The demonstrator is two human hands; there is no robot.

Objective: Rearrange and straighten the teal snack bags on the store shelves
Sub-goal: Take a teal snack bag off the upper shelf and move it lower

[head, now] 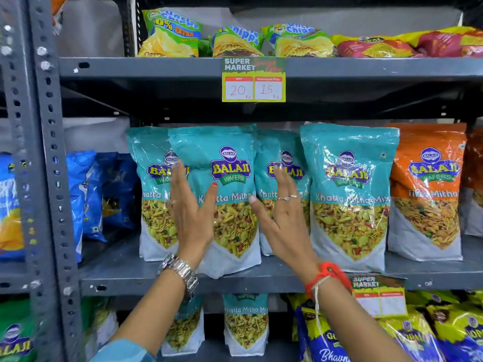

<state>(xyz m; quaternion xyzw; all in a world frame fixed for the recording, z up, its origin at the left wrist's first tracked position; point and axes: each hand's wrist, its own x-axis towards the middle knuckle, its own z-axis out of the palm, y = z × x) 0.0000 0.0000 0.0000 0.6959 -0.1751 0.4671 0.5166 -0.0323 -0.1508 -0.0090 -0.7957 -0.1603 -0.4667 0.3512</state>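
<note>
Several teal Balaji snack bags stand upright on the middle shelf (125, 273). The front teal bag (230, 163) stands forward of the row, between my two hands. My left hand (189, 212) lies flat against its left edge, fingers straight, thumb on the bag's front. My right hand (281, 218) lies flat against its right edge, with its fingers over the teal bag behind (281, 145). Another teal bag (150, 158) stands at the left, and a further teal bag (349, 184) at the right. Two more teal bags (245, 322) stand on the shelf below.
An orange Balaji bag (428, 189) stands right of the teal row, blue bags (104, 189) left of it. Green and red chip bags (298, 40) fill the top shelf. A price tag (253, 79) hangs from the upper shelf edge. A grey perforated upright (44, 178) stands at left.
</note>
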